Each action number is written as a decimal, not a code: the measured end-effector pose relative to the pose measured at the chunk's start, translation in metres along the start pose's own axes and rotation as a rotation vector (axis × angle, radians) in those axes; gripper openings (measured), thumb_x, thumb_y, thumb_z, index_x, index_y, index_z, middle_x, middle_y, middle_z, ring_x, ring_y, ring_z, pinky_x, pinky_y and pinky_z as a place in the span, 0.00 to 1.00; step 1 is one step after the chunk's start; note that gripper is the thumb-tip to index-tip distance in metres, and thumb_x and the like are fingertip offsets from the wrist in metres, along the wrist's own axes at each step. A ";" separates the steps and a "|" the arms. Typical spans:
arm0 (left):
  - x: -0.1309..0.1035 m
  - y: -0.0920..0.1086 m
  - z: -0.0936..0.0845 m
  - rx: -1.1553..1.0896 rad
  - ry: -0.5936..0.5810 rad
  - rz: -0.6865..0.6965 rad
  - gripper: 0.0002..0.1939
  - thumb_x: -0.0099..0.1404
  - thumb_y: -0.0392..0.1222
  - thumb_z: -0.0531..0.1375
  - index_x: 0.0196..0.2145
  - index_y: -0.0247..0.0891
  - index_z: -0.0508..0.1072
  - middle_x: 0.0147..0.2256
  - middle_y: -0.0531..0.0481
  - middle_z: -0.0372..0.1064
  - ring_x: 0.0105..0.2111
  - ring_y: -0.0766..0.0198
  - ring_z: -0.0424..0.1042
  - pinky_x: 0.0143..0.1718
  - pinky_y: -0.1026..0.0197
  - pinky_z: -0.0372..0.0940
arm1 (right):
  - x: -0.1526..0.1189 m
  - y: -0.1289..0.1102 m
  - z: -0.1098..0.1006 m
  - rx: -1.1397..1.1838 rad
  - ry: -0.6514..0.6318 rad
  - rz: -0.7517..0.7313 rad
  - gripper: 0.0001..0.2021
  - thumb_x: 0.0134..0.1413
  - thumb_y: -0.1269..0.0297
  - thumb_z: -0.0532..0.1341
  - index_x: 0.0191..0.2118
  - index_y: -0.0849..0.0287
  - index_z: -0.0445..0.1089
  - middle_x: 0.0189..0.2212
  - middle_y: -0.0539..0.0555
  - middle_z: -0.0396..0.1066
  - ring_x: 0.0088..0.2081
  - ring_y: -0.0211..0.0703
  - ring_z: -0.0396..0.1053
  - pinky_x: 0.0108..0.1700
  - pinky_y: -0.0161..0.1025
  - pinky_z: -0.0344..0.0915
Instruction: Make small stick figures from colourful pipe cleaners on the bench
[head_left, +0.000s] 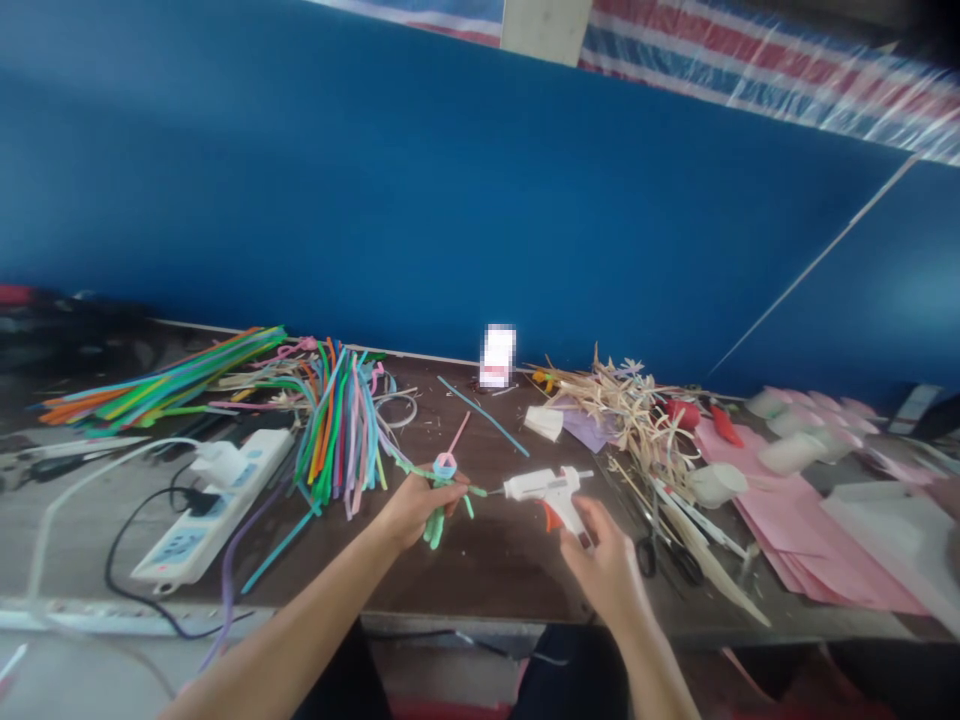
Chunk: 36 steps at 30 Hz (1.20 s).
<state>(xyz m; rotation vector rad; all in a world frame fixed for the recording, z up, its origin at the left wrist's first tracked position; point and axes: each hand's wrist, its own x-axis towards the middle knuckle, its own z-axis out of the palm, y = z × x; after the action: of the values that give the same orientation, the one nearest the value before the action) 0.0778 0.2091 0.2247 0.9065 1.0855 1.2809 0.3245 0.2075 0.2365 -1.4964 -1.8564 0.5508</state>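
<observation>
Near the middle of the table, my left hand (422,505) pinches a small pipe-cleaner piece (444,467) with a light blue and pink ring and green strands hanging below the fingers. To its right is a white glue gun (553,490) with an orange trigger, its nozzle pointing left, close to the green strand at my left fingertips. My right hand (600,550) has its fingers around the lower end of the gun's handle. A pink stem (460,433) rises from the ring. Whether the nozzle touches the green strand cannot be made out.
Left of my hands lie bundled colorful pipe cleaners (341,430) and a white power strip (217,510) with cables. Dried straw flowers (630,410), black-handled scissors (667,560) and pink sheets (795,510) lie right. A blurred bright phone-like object (498,355) stands against the blue partition (450,200).
</observation>
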 end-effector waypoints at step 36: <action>-0.004 0.006 0.004 -0.156 0.081 -0.049 0.09 0.46 0.38 0.64 0.26 0.32 0.70 0.14 0.55 0.63 0.15 0.73 0.59 0.17 0.69 0.53 | 0.019 0.041 -0.008 0.155 0.131 0.219 0.19 0.42 0.58 0.56 0.41 0.62 0.64 0.27 0.54 0.71 0.25 0.43 0.69 0.26 0.35 0.64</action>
<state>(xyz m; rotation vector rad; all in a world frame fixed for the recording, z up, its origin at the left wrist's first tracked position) 0.0798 0.2063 0.2321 0.7124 1.0485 1.3515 0.3560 0.2351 0.2177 -1.6007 -1.5248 0.6665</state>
